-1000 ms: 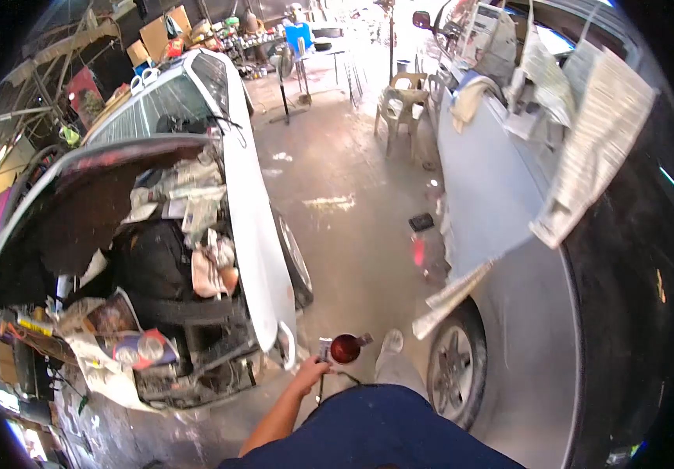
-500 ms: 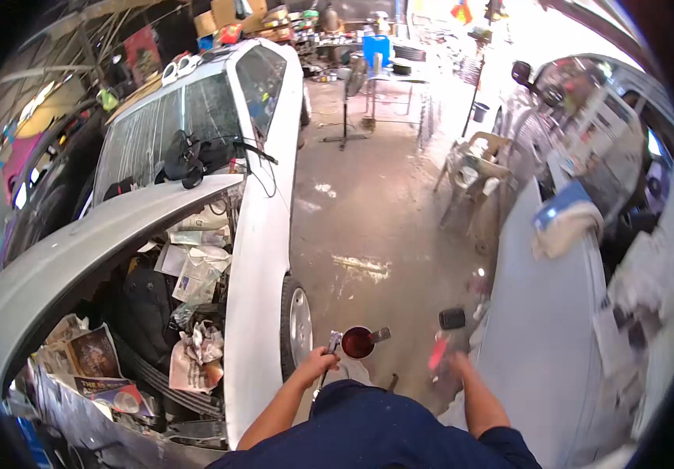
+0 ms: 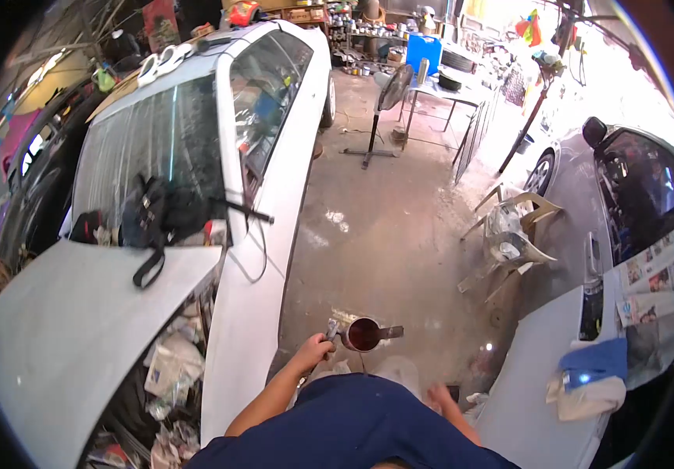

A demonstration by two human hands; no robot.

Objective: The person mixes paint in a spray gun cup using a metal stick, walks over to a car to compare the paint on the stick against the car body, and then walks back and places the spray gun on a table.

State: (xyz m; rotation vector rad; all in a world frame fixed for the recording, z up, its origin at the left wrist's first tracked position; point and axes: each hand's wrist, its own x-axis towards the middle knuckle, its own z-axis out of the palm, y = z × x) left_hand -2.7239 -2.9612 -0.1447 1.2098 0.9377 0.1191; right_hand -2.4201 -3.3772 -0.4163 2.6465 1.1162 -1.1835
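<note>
My left hand (image 3: 315, 353) is closed round a metal spray gun (image 3: 333, 328) in front of my body. Its round open cup (image 3: 364, 334) holds dark red liquid, and a grey flat piece (image 3: 391, 332) sticks out from the cup's right rim. My right hand (image 3: 442, 400) is low at my right side, blurred and partly cut off by my shirt. Close beside its fingers is a small dark object (image 3: 453, 393). Whether the hand grips that object cannot be made out.
A white car (image 3: 251, 242) with a bag (image 3: 157, 215) by its windshield stands left. On the right is a grey car panel (image 3: 536, 383) with a blue cloth (image 3: 599, 361) over it. A plastic chair (image 3: 509, 230), a fan (image 3: 390, 94) and a table (image 3: 446, 92) stand ahead.
My view has tilted up and shifted forward. My right hand has moved down and back towards my body; a red item seen at it earlier no longer shows. My left hand still holds the gun.
</note>
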